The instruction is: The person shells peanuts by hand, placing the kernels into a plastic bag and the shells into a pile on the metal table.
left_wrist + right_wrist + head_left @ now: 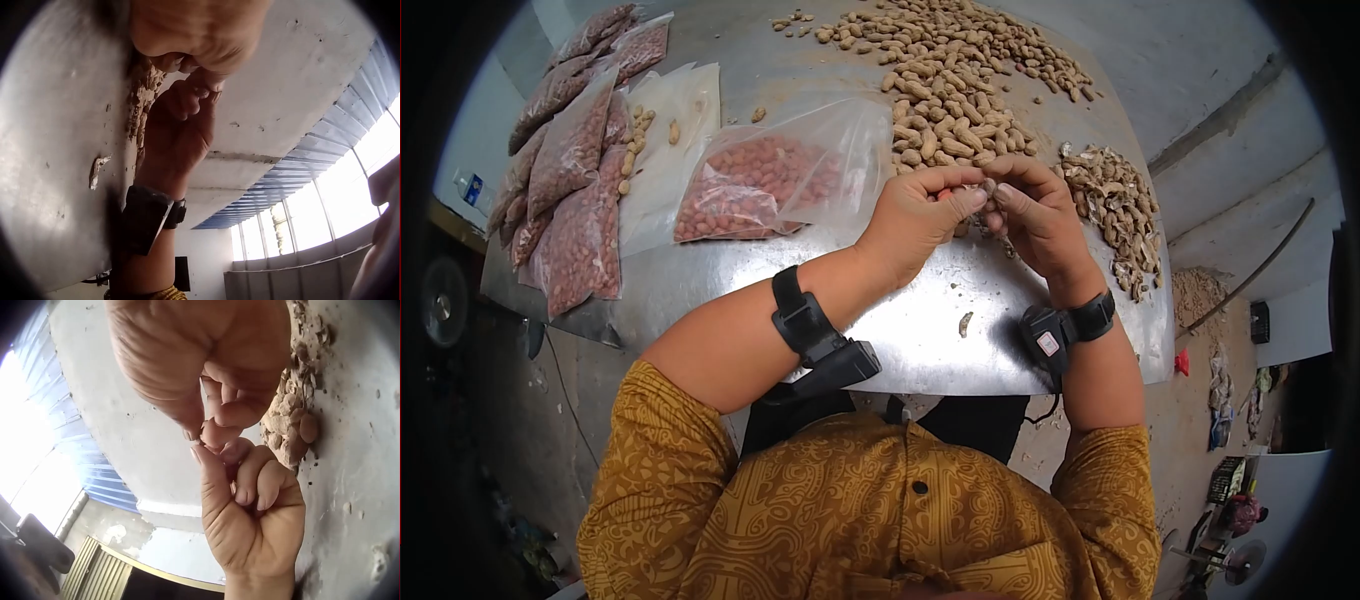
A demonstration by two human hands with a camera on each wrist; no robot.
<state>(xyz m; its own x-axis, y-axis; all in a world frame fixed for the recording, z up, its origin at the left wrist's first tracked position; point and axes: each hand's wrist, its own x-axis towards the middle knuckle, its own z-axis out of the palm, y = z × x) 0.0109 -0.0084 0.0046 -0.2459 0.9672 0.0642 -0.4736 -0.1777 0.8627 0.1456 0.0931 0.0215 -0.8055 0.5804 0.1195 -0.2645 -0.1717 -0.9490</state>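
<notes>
Both hands meet at the fingertips over the metal table, just below the pile of unshelled peanuts (950, 125). The left hand (915, 225) has curled fingers round a reddish kernel (945, 195), its thumb tip against a small peanut piece (990, 187). Thumb and fingers of the right hand (1045, 225) pinch that piece from the other side; shell bits show under its fingers. In the left wrist view the right hand (181, 125) faces the left hand (200, 31). The right wrist view shows the left hand (256, 512) curled below the right hand (200, 356); fingers largely cover the piece.
A heap of empty shells (1115, 205) lies right of the hands. An open bag of red kernels (750, 185) lies to the left, with several filled bags (575, 170) stacked beyond it. One shell fragment (966, 323) lies near the table's front edge.
</notes>
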